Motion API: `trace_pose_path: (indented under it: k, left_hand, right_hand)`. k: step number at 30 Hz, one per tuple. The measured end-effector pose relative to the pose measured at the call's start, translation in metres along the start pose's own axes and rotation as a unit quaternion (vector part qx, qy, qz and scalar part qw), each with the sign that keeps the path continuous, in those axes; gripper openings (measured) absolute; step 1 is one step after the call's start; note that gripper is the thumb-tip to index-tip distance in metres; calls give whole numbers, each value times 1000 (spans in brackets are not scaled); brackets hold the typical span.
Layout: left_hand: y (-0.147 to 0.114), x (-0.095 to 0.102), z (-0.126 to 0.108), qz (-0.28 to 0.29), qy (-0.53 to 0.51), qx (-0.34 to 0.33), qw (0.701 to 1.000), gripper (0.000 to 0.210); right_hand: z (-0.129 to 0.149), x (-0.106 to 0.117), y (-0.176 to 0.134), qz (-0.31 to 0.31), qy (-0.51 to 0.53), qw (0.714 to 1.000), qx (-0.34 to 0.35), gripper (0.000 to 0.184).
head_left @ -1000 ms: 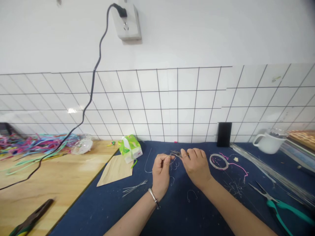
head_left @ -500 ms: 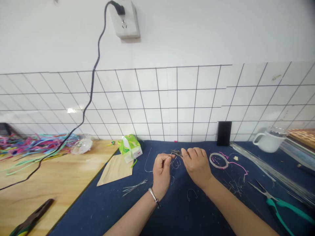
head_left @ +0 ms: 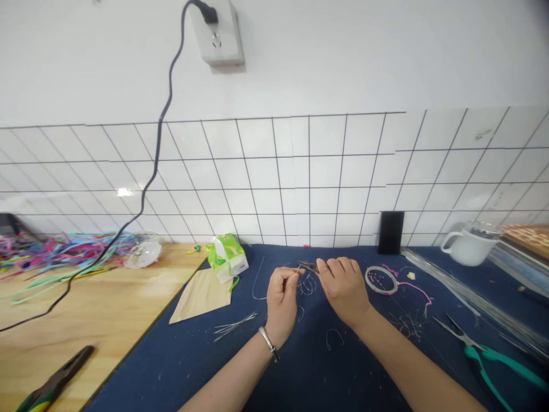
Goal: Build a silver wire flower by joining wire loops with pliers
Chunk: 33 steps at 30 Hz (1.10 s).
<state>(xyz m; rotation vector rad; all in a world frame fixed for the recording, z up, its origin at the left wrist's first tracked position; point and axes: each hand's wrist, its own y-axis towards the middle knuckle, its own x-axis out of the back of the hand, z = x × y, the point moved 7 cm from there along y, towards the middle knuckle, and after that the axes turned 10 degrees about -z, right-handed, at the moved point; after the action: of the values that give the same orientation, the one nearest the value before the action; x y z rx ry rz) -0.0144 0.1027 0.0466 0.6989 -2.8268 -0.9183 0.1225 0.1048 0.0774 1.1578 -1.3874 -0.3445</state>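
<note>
Over the last second the wire loops (head_left: 307, 284) shifted slightly, while both hands barely moved. The left hand (head_left: 282, 306) had its fingers pinching a thin wire (head_left: 298, 268) above the blue worktop (head_left: 309, 377). The right hand (head_left: 344, 289) had its fingers closed around pliers (head_left: 309, 266), whose tips met near that wire; whether they gripped it, one could not tell. Straight wires (head_left: 235, 327) lay left of the left hand.

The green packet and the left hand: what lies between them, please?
In the head view, a thin bent wire lies on the blue surface between the green packet and the left hand.
</note>
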Motion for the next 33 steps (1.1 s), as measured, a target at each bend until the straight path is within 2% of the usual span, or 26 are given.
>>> trace_pose_path:
  k: [7,12,16,20,28,33]
  left_hand:
    - [15,6,16,-2,-4,72,997,15]
    - [38,14,28,18,-53,117,992,21]
    - [45,13,29,75,-88,142,983,21]
    - [43,9,21,146,-105,155,971,20]
    - [30,-3,9,258,-198,212,922,20]
    - [21,-8,8,278,-269,254,886,20]
  right_hand:
    - [-7,-5,2,9,31,999,-29,26]
    - [-21,-21,0,40,161,984,-70,21]
    - [-22,-32,-3,73,273,955,-86,19]
    - [-15,-33,-2,78,341,933,-84,15]
    - [3,-14,1,40,416,908,-30,12]
    - [11,-2,3,9,415,910,9,18]
